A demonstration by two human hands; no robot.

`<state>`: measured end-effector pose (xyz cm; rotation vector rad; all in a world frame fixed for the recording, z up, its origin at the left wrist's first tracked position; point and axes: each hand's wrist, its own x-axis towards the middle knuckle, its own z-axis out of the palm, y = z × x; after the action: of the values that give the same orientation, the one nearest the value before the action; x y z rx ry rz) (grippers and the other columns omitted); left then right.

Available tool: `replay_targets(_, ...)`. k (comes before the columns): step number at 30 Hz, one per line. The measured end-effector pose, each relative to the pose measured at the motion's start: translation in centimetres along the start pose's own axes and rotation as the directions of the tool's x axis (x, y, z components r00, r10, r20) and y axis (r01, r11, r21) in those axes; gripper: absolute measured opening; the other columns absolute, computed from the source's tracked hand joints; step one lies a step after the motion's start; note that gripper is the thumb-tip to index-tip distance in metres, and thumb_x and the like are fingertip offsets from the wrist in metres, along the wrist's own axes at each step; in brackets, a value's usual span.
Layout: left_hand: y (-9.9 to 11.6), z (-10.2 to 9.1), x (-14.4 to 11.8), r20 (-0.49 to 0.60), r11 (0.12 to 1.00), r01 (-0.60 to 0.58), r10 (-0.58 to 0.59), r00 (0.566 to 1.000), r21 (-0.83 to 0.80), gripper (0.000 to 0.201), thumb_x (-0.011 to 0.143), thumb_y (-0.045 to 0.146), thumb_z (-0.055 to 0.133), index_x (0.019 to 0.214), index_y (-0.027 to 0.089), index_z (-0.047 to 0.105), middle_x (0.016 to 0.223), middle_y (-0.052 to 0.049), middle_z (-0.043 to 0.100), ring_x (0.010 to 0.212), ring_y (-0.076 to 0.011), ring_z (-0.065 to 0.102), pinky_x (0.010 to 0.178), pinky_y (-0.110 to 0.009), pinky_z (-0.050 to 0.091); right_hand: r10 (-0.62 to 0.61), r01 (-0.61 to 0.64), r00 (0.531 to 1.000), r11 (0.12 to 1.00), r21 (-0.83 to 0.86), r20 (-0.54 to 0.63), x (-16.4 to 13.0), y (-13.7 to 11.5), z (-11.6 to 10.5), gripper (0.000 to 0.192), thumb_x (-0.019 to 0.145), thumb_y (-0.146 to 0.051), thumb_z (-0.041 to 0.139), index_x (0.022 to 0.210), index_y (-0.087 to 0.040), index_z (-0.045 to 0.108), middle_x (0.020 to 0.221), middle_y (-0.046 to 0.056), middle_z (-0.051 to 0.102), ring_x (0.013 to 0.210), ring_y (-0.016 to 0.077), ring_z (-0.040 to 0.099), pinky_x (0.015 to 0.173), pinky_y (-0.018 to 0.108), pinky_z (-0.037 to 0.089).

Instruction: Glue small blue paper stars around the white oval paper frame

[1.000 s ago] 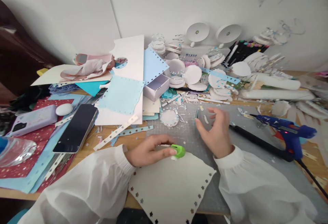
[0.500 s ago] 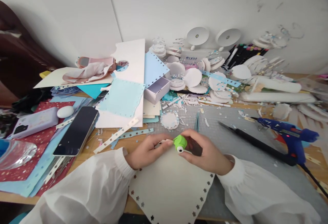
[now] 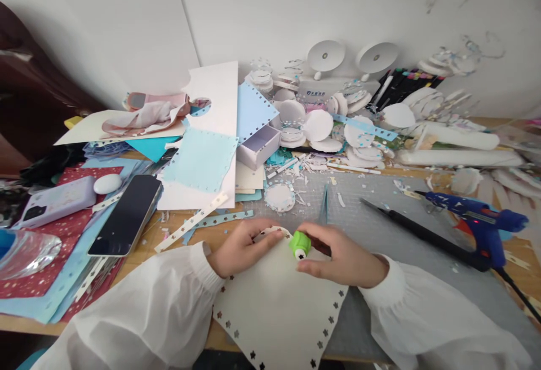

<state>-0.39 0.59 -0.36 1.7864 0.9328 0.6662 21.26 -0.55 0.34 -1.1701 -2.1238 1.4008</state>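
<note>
A green punch (image 3: 300, 244) is pinched in the right hand (image 3: 342, 257)'s grip. The card (image 3: 279, 296) is pressed flat by the left hand (image 3: 240, 249), fingers together on it.

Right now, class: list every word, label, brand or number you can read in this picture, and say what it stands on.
None can be read.
White box at the back: a blue printed label, too blurred to read.
Green punch, held by the right hand: a star-shaped hole, no lettering.
Phones: no text shows.
</note>
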Motion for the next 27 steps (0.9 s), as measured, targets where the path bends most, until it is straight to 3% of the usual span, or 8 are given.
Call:
replay_targets(5, 0.3, 0.0, -0.1, 0.012, 0.999, -0.05, 0.05, 0.999, 0.004, 0.025, 0.091, 0.028, 0.047, 0.087, 0.011, 0.065, 0.079, -0.005, 0.066, 0.073, -0.0134, 0.059, 0.065, -0.02, 0.044, -0.002, 0.001, 1.0, 0.988, -0.154, -0.011, -0.1, -0.3, 0.3, 0.033, 0.078, -0.047, 0.059, 0.069, -0.019, 0.042, 0.058, -0.007, 0.033, 0.052, 0.0072, 0.033, 0.048, 0.02, 0.026)
replay_targets(15, 0.2, 0.2, -0.4, 0.023, 0.993, -0.115, 0.115, 0.993, -0.005, 0.025, 0.091, 0.029, 0.048, 0.091, 0.012, 0.065, 0.085, -0.008, 0.07, 0.077, -0.0151, 0.063, 0.067, -0.021, 0.048, -0.066, 0.063, 0.998, 0.979, -0.193, -0.01, -0.1, -0.2, 0.6, 0.032, 0.075, -0.041, 0.058, 0.064, -0.02, 0.038, 0.055, -0.007, 0.033, 0.049, 0.0065, 0.031, 0.045, 0.02, 0.024)
replay_targets(27, 0.5, 0.3, -0.7, 0.083, 0.977, -0.208, 0.212, 0.974, -0.051, 0.023, 0.091, 0.023, 0.048, 0.093, 0.01, 0.066, 0.088, -0.01, 0.071, 0.079, -0.015, 0.065, 0.071, -0.021, 0.049, -0.086, 0.078, 0.996, 0.927, -0.368, -0.004, -0.5, -0.4, 1.4, 0.037, 0.07, -0.044, 0.059, 0.053, -0.018, 0.039, 0.047, -0.005, 0.04, 0.046, 0.0074, 0.036, 0.049, 0.023, 0.023)
